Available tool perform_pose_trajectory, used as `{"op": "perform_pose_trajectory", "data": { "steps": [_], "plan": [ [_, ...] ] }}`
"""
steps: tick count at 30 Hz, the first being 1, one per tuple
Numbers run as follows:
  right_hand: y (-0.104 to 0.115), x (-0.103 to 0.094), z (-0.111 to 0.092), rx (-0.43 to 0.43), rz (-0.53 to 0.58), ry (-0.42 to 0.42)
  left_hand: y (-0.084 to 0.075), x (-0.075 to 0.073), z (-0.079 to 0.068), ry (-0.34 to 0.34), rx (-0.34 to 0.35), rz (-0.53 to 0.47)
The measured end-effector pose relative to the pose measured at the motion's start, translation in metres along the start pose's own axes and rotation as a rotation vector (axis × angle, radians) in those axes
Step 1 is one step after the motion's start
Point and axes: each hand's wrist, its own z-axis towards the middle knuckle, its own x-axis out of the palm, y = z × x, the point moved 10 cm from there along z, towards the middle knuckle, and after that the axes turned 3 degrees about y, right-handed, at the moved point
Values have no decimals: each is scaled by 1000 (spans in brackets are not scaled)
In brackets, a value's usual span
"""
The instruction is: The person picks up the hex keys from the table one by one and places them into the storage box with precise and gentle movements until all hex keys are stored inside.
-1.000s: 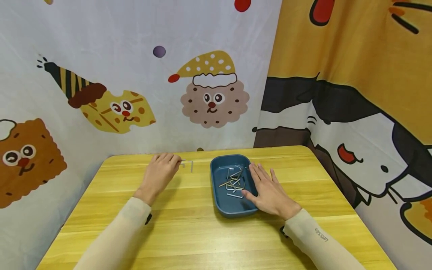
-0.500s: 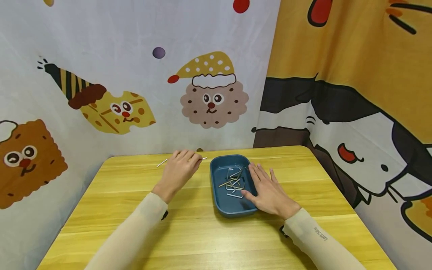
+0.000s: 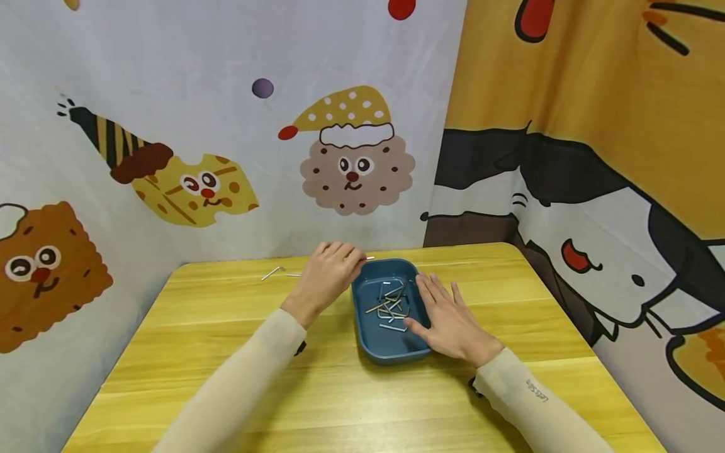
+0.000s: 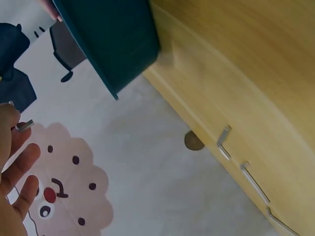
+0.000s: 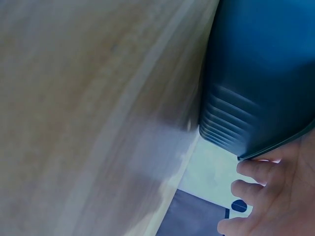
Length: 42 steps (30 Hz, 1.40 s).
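My left hand (image 3: 328, 277) pinches a small silver hex key (image 3: 370, 258) at the far left corner of the blue tray (image 3: 391, 360). The key's short end pokes out past the fingertips, also visible in the left wrist view (image 4: 24, 126). Inside the tray lies a loose heap of several hex keys (image 3: 391, 308), mostly silver with some brassy ones. My right hand (image 3: 453, 321) rests along the tray's right rim, fingers extended and thumb reaching over the edge. From the right wrist, those fingers touch the outer rim of the tray (image 5: 246, 88).
Near the table's back edge, left of the tray, lie an L-shaped hex key (image 3: 272, 274) and another one (image 3: 293, 275) partly behind my left hand. The left wrist view shows a third key (image 4: 224, 142) there. A printed curtain (image 3: 226, 94) hangs close behind the wooden table (image 3: 317, 402).
My left hand has moved right, from the keys at the back of the table to the tray's far left corner, carrying a hex key. The right hand and tray have stayed put.
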Motion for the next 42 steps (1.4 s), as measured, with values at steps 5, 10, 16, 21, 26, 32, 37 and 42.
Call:
{"op": "perform_pose_trajectory", "data": {
  "steps": [5, 10, 16, 21, 26, 32, 37, 42],
  "plan": [
    [-2, 1, 1, 9, 7, 8, -7, 6, 10, 34, 1, -8],
    [-2, 1, 2, 4, 5, 6, -13, 10, 18, 54, 1, -12],
    [-1, 0, 2, -2, 7, 5, -18, 15, 29, 75, -8, -35],
    [-1, -1, 2, -5, 11, -1, -18, 24, 40, 144, -33, -57],
    [-1, 0, 2, -4, 8, 0, -19, 38, 49, 272, -60, -77],
    [-3, 2, 2, -10, 11, -3, -24, 54, 58, 410, -57, -95],
    [-4, 3, 1, -11, 18, 2, -29, 69, 61, 520, -42, -66],
    [-5, 3, 0, -15, 23, 3, -38, 86, 61, 626, -11, -28]
  ]
}}
